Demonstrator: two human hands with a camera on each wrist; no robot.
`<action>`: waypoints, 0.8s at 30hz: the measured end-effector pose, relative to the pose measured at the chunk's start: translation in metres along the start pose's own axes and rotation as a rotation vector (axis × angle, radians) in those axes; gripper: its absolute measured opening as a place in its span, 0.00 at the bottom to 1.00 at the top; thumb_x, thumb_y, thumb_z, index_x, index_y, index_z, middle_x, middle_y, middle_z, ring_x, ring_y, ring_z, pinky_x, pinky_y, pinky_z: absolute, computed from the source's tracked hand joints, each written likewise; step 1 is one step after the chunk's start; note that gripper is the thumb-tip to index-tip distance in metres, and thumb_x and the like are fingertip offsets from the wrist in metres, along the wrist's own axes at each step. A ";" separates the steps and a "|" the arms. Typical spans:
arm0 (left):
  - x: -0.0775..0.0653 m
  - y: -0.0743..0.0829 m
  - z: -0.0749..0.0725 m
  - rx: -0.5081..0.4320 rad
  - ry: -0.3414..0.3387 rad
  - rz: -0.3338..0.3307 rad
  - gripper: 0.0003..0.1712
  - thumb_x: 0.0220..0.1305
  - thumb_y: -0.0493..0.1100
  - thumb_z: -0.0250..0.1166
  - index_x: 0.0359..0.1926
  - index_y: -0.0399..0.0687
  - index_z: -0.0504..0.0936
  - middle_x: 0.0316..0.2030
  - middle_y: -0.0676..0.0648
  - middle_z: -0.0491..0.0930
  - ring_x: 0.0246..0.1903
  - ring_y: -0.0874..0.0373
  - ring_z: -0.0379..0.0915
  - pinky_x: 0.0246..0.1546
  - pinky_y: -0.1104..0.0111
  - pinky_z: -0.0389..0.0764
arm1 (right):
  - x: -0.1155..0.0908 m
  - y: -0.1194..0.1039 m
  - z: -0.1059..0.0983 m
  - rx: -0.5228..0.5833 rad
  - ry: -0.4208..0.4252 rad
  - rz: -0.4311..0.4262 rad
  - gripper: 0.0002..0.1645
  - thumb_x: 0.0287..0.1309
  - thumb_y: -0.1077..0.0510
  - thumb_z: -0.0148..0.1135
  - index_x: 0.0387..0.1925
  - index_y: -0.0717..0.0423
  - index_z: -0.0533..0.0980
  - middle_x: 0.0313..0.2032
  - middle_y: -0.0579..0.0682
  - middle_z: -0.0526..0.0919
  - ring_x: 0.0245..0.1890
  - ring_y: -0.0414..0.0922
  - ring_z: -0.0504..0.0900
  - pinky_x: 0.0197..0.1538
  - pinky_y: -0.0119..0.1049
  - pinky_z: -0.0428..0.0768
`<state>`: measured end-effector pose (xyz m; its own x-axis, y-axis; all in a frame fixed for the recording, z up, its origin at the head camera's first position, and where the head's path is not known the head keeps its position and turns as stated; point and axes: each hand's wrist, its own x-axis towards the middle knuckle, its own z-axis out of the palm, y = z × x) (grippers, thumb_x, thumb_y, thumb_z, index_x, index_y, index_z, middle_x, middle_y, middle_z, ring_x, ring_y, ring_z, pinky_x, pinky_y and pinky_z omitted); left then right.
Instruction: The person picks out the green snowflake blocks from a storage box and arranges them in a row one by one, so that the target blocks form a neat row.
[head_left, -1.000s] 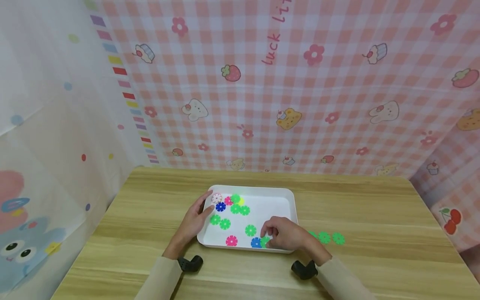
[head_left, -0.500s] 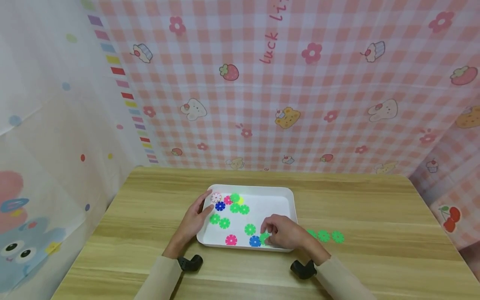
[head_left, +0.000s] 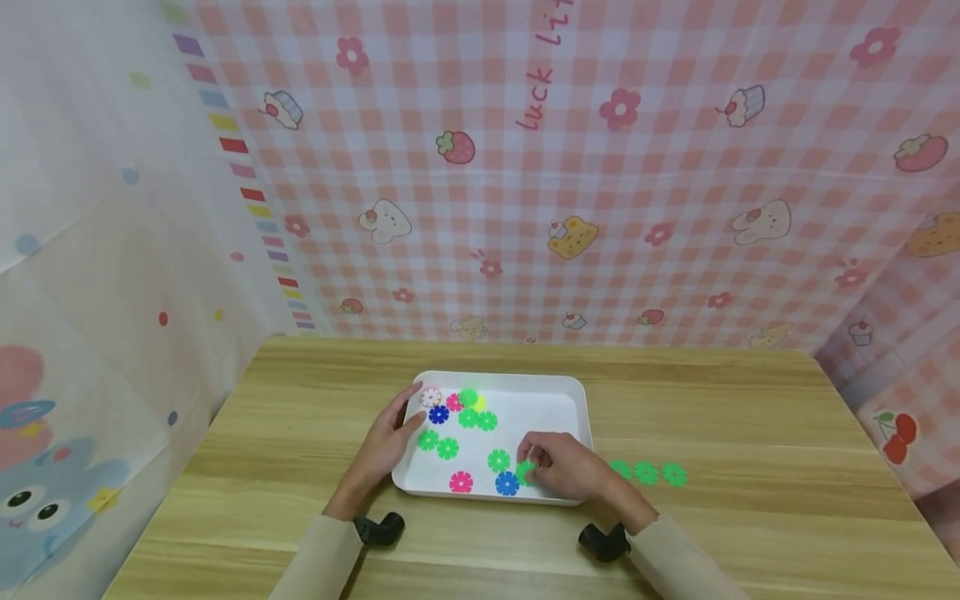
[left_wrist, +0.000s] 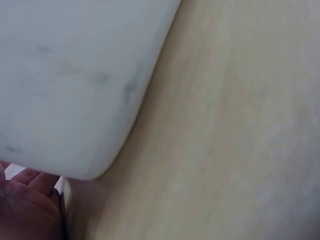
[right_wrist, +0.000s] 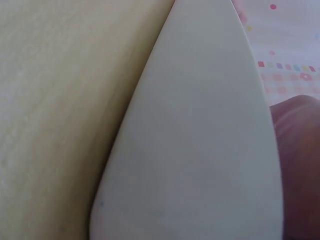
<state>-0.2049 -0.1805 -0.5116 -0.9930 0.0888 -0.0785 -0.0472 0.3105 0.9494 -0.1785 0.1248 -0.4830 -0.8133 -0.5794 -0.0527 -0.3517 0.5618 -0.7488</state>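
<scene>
A white tray (head_left: 540,398) lies on the table with notched plastic snowflake discs inside. At its left side, my left hand (head_left: 386,437) grips the rim, thumb over the inside edge and fingers along the outside. My right hand (head_left: 564,465) reaches over the front right of the tray, curled thumb and forefinger pinching a green snowflake disc (head_left: 524,473). Beside that disc lies a blue one (head_left: 507,483), with another green disc (head_left: 498,460) just behind it. The left wrist view catches part of the left hand (left_wrist: 27,205) under the tray's corner; the right wrist view mostly shows the tray's outer wall (right_wrist: 195,120).
Several discs, among them a dark blue one (head_left: 438,414) and a yellow one (head_left: 480,403), sit in the tray's left half. A pink disc (head_left: 461,482) is near its front wall. Outside, three green discs (head_left: 646,472) line up on the wooden table (head_left: 712,400) to the right.
The green disc at my right fingertips has shifted slightly up and away from the blue disc, which now shows whole. My left hand keeps its place on the tray.
</scene>
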 end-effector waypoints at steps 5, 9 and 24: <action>0.000 0.000 0.000 0.002 0.003 0.001 0.29 0.77 0.44 0.51 0.75 0.58 0.60 0.78 0.46 0.49 0.77 0.50 0.39 0.77 0.53 0.44 | -0.001 -0.002 -0.001 0.016 0.043 -0.053 0.11 0.57 0.70 0.63 0.37 0.53 0.78 0.27 0.41 0.75 0.27 0.36 0.70 0.33 0.28 0.72; 0.000 0.000 0.000 -0.001 0.001 0.005 0.29 0.77 0.44 0.51 0.75 0.58 0.60 0.78 0.46 0.48 0.77 0.50 0.38 0.77 0.53 0.43 | -0.004 -0.004 -0.005 0.065 0.115 -0.067 0.10 0.58 0.70 0.63 0.38 0.53 0.79 0.27 0.42 0.76 0.25 0.35 0.69 0.29 0.27 0.70; 0.000 -0.001 -0.001 -0.001 -0.002 0.014 0.29 0.77 0.45 0.51 0.75 0.59 0.60 0.78 0.46 0.48 0.77 0.49 0.38 0.77 0.52 0.42 | -0.062 0.024 -0.063 0.275 0.347 0.065 0.10 0.64 0.66 0.61 0.47 0.59 0.77 0.36 0.53 0.80 0.31 0.45 0.80 0.32 0.30 0.80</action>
<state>-0.2051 -0.1814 -0.5126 -0.9933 0.0953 -0.0661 -0.0337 0.3088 0.9505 -0.1659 0.2115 -0.4559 -0.9534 -0.2896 0.0844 -0.1970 0.3855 -0.9015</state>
